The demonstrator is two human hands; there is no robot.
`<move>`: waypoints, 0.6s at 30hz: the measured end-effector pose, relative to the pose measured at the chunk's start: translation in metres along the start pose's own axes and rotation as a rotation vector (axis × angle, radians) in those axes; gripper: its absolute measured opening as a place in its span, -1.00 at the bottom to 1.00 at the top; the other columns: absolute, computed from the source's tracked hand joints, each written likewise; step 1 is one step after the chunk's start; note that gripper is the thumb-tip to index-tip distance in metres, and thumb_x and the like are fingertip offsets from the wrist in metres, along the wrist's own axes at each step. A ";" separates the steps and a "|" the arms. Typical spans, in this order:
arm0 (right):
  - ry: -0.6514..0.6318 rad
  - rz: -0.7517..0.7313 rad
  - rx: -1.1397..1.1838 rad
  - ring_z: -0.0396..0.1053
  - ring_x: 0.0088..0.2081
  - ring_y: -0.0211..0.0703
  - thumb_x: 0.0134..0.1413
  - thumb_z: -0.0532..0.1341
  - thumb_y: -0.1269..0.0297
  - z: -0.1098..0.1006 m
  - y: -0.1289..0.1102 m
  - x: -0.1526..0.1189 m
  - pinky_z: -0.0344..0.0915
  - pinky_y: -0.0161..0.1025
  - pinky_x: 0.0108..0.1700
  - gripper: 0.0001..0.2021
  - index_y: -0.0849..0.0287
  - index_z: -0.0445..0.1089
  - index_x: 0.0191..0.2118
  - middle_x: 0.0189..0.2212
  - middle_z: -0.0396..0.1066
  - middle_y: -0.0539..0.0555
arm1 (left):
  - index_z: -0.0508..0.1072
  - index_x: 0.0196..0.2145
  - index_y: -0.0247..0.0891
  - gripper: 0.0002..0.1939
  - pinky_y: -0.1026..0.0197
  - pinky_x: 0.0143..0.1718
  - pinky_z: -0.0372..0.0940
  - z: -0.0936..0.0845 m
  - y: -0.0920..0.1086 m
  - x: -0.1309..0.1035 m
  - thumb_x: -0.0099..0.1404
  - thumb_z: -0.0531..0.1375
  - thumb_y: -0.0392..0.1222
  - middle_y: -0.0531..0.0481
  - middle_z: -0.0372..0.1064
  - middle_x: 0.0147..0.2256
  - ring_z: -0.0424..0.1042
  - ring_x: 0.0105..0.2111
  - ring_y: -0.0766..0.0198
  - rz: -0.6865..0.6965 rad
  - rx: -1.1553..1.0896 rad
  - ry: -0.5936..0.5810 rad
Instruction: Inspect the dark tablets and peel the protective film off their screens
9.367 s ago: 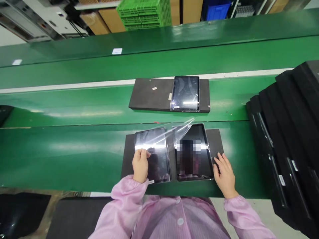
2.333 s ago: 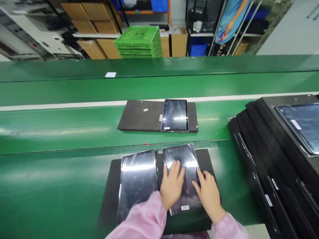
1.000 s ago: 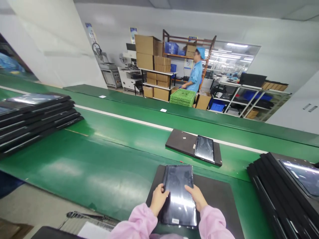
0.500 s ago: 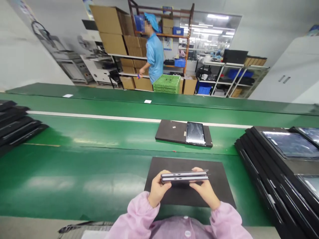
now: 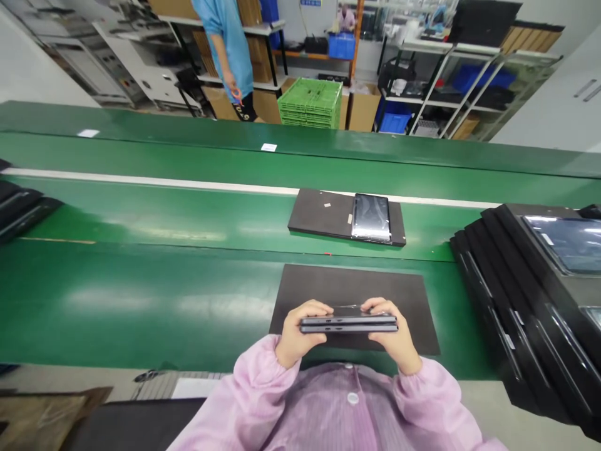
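Two slim grey tablets (image 5: 349, 324), one on top of the other, are held level with their long edges facing me. My left hand (image 5: 300, 331) grips their left end, thumb below and fingers over the top. At the right end my right hand (image 5: 395, 331) closes on them in the same way. Clear film shows along the far side of the upper one. Beneath them a dark flat mat (image 5: 357, 282) lies on the green bench (image 5: 188, 300).
Beyond the mat, a dark foam board (image 5: 317, 214) carries a film-wrapped tablet (image 5: 370, 217). Stacked black trays (image 5: 516, 313) stand at right with a tablet (image 5: 570, 241) on top; more black trays (image 5: 23, 210) lie at left. A person in blue (image 5: 232, 56) is behind the bench near green crates (image 5: 312, 103).
My view has tipped downward. Both hands keep hold of the two tablets, now more level, and their fingers reach further over the top. The person in blue has moved left.
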State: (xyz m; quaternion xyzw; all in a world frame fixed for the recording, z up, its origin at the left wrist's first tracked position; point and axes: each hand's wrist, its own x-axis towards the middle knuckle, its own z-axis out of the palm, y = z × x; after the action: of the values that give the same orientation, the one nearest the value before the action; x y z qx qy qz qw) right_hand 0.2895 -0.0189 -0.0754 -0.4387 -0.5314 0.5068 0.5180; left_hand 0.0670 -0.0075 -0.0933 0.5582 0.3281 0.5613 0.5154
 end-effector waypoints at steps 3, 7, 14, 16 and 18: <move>0.010 0.002 -0.012 0.35 -0.27 -0.07 -0.26 0.43 0.04 0.001 -0.001 0.003 0.29 -0.13 -0.18 -0.63 0.10 0.33 -0.38 -0.31 0.38 0.08 | 0.48 -0.32 -0.26 -0.62 0.04 -0.30 0.37 0.002 0.002 0.002 0.00 0.34 0.06 -0.19 0.49 -0.33 0.46 -0.33 0.07 0.012 -0.010 0.017; 0.005 0.003 -0.019 0.34 -0.28 -0.08 -0.26 0.42 0.02 0.000 -0.001 0.005 0.28 -0.14 -0.20 -0.63 0.11 0.33 -0.38 -0.32 0.38 0.08 | 0.48 -0.29 -0.25 -0.64 0.05 -0.28 0.36 0.002 0.001 0.004 0.01 0.35 0.02 -0.18 0.48 -0.32 0.46 -0.31 0.08 0.039 -0.027 0.016; -0.022 -0.019 -0.007 0.33 -0.28 -0.12 -0.19 0.40 0.08 0.001 -0.004 0.010 0.26 -0.20 -0.22 -0.66 0.11 0.32 -0.35 -0.32 0.37 0.06 | 0.48 -0.30 -0.23 -0.65 0.04 -0.30 0.36 0.002 0.000 0.008 0.02 0.34 0.03 -0.16 0.49 -0.34 0.46 -0.33 0.07 0.012 -0.007 0.047; -0.026 -0.018 -0.004 0.33 -0.29 -0.13 -0.19 0.40 0.06 0.001 -0.005 0.011 0.26 -0.21 -0.25 -0.65 0.12 0.31 -0.35 -0.32 0.36 0.06 | 0.49 -0.31 -0.23 -0.65 0.03 -0.30 0.36 0.002 0.002 0.007 0.01 0.34 0.05 -0.17 0.49 -0.35 0.46 -0.33 0.05 0.004 0.004 0.052; -0.059 -0.005 -0.030 0.35 -0.27 -0.12 -0.19 0.39 0.04 -0.003 -0.001 0.012 0.28 -0.21 -0.23 -0.63 0.13 0.29 -0.34 -0.28 0.37 0.08 | 0.50 -0.34 -0.24 -0.63 0.02 -0.30 0.36 -0.002 0.001 0.005 -0.01 0.34 0.08 -0.18 0.49 -0.36 0.45 -0.33 0.03 -0.017 0.028 0.055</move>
State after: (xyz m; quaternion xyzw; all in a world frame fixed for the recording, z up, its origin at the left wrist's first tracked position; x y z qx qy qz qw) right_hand 0.2918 -0.0073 -0.0738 -0.4301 -0.5551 0.5100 0.4967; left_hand 0.0659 -0.0031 -0.0909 0.5471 0.3548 0.5672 0.5031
